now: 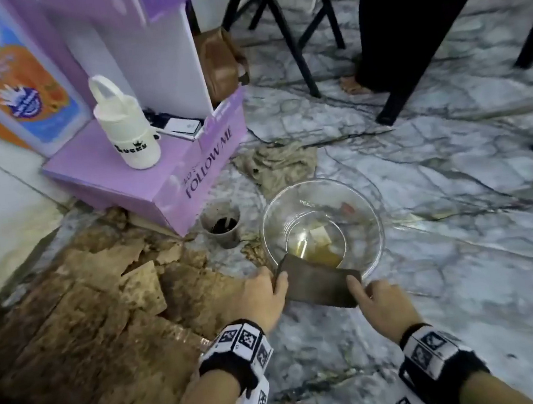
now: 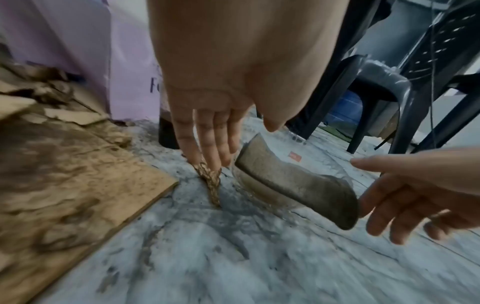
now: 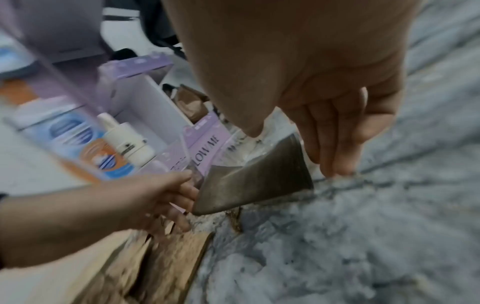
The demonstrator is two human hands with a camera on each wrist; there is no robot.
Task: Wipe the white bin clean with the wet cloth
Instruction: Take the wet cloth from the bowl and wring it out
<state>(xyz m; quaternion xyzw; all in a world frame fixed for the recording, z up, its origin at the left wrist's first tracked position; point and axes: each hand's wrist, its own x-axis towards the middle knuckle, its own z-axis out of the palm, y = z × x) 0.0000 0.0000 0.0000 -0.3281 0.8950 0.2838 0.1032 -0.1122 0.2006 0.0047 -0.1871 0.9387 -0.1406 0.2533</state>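
A dark grey-brown wet cloth [image 1: 320, 283] [image 2: 293, 185] [image 3: 249, 185] hangs over the near rim of a clear bowl [image 1: 371, 208] that holds a little yellowish liquid, on the marble floor. My left hand [image 1: 271, 286] [image 2: 215, 144] is at the cloth's left end. Its fingers are straight and point down, and its thumb lies by the edge. My right hand [image 1: 369, 296] [image 3: 332, 144] is at the right end, fingers extended toward the floor and thumb over the cloth. Neither hand clearly grips the cloth. I cannot pick out a white bin in any view.
A purple box [image 1: 187, 178] carries a white handled bottle [image 1: 127, 135]. A dark cup [image 1: 222, 224] and a crumpled beige rag [image 1: 277, 163] sit beyond the bowl. Soggy brown cardboard [image 1: 86, 310] covers the floor at left. Black chair legs [image 1: 286, 29] and a person's foot [image 1: 353, 83] are behind.
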